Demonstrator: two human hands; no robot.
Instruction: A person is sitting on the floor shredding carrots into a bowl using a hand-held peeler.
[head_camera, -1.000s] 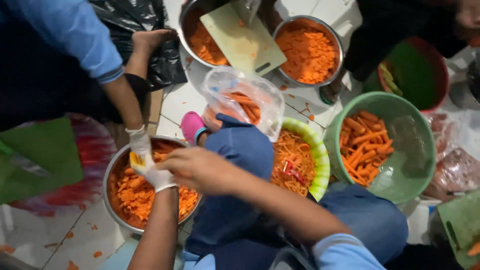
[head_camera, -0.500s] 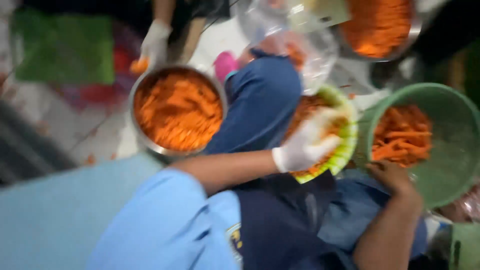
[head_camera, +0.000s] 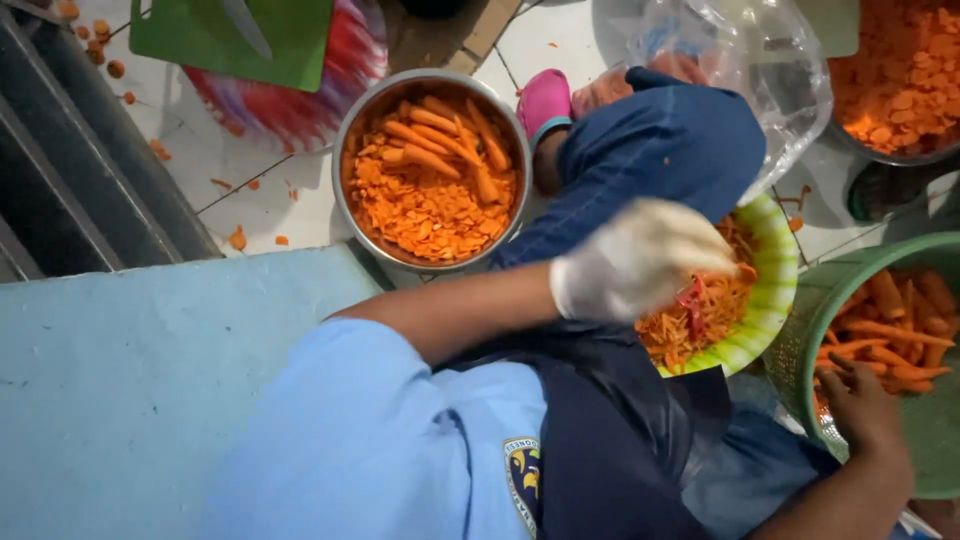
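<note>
Blurred gloved left hand (head_camera: 640, 262) over bowl (head_camera: 775, 290)

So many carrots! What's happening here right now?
A person sits on the floor among bowls of carrots. Their gloved left hand hovers, blurred, over a green plate of carrot peelings. Their bare right hand rests on the rim of a green basket of peeled carrots. A metal bowl holds slices and whole carrots.

One head camera looks steeply down, close over the floor (head_camera: 250, 200).
</note>
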